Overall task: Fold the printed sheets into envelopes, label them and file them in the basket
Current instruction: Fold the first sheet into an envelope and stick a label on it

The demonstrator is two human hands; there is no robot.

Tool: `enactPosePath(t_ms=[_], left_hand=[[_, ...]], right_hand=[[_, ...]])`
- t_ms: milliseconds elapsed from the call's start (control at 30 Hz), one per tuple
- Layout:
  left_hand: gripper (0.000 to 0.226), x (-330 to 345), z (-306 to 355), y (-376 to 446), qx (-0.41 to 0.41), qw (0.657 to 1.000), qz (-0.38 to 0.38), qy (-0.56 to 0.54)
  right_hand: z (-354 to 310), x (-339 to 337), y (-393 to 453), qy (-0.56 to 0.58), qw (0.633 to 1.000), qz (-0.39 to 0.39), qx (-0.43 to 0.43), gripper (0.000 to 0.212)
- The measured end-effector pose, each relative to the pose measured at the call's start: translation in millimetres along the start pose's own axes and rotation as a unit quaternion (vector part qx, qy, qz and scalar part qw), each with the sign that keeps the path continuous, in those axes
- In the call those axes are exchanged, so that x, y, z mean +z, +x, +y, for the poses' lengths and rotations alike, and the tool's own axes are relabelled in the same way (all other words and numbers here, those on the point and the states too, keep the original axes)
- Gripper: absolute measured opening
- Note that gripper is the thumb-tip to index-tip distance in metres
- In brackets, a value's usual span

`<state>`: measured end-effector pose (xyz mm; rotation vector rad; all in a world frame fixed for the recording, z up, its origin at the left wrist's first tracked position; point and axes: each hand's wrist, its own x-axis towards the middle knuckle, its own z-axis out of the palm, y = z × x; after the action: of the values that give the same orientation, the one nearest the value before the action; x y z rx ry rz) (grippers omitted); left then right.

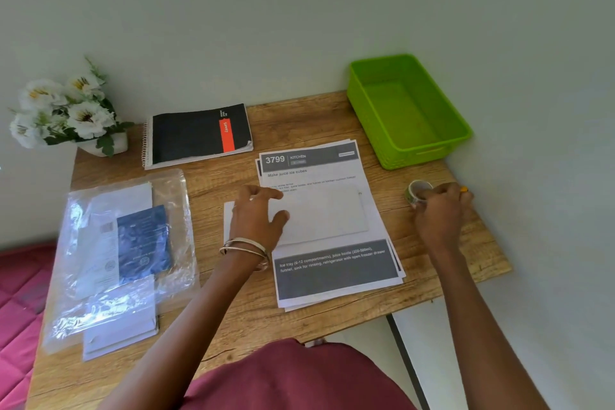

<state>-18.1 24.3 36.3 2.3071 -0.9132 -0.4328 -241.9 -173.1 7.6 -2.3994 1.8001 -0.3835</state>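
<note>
- Head view: wooden table [233, 303], stack of printed sheets [336, 276] at centre, top one headed "3799 KITCHEN"
- White envelope [327, 215] lies flat on the stack; left hand [258, 218] hovers at its left end, fingers loosely curled, holding nothing
- Right hand [439, 206] grips a tape roll [417, 193] near the right table edge
- Green basket [404, 110] at far right corner, nothing filed in it
- Step, as judged: sealing or labelling the envelope
- Next move calls for bringing the tape over to the envelope while the left hand steadies it
</note>
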Motion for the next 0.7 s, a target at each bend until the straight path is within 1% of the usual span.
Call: enactPosePath(t_ms=[67,133,233,300,367,400,467,567,600,700], left_hand=[[0.031,3.6,13.2,-1.7,0.036,0.999,-0.011,-0.028],[0.027,4.1,26.9,-3.6,0.073,0.996,-0.021,-0.046],[0.021,2.0,45.2,-6.7,0.117,0.989,-0.022,-0.093],[0.02,-0.3,54.6,-9.9,0.139,0.981,-0.014,-0.131],[0.02,-1.6,61.2,-13.2,0.161,0.975,-0.002,-0.154],[0.021,-1.7,63.0,-14.9,0.17,0.972,0.007,-0.161],[0.022,-0.8,63.0,-18.3,0.19,0.968,0.027,-0.161],[0.025,2.3,55.4,-21.6,0.222,0.965,0.071,-0.117],[0.025,2.7,52.7,-22.3,0.226,0.965,0.085,-0.104],[0.02,2.5,45.8,-23.7,0.234,0.961,0.126,-0.078]], right_hand=[[1.0,-1.2,-0.1,0.067,0.998,0.016,-0.007,0.024],[-1.4,-4.8,-1.5,0.173,0.984,0.009,-0.03,0.025],[-13.3,-13.9,-13.8,0.361,0.93,-0.046,-0.052,0.024],[-23.3,-18.0,-23.6,0.436,0.894,-0.078,-0.071,0.024],[-31.2,-19.4,-31.4,0.497,0.855,-0.104,-0.107,0.031],[-34.9,-20.1,-34.8,0.514,0.841,-0.111,-0.125,0.034],[-43.1,-22.6,-39.2,0.525,0.828,-0.119,-0.157,0.031],[-56.0,-24.7,-43.4,0.539,0.809,-0.132,-0.195,0.031],[-59.1,-24.1,-43.5,0.542,0.804,-0.135,-0.204,0.032],[-66.8,-19.8,-43.4,0.54,0.801,-0.141,-0.219,0.027]])
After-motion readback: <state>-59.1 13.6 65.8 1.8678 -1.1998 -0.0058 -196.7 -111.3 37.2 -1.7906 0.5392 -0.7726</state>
